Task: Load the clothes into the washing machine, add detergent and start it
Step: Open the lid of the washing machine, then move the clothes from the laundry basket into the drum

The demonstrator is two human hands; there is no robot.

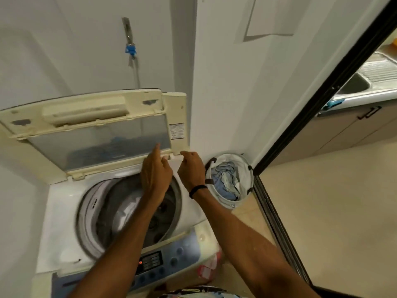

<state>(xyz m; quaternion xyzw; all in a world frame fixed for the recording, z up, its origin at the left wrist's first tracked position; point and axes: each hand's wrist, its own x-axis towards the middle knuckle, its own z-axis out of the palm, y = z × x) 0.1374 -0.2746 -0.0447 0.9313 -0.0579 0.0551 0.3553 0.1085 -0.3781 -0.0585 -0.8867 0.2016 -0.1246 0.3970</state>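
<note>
While the washer (64, 211) stood with its lid (96, 134) raised and folded back toward the far wall, both hands reached to the lid's near right corner. The left hand (155, 175) hovered over the drum (129, 211), its fingers loosely curled and the forefinger stretched up to the lid's lower edge; it gripped nothing that could be seen. The right hand (191, 171) was curled closed at the lid's hinge corner, though whether it pinched the edge could not be told. A dark band (196, 191) circled the right wrist. Inside the drum lay dark and white clothes (126, 209), blurred. Nearer, the control panel (150, 263) showed a small red light and round buttons. Just right of the washer, on the floor, sat a round white hamper (247, 166) holding blue and pale clothes. Farther right, past a dark door frame (322, 93), a steel sink (365, 82) was visible.
</note>
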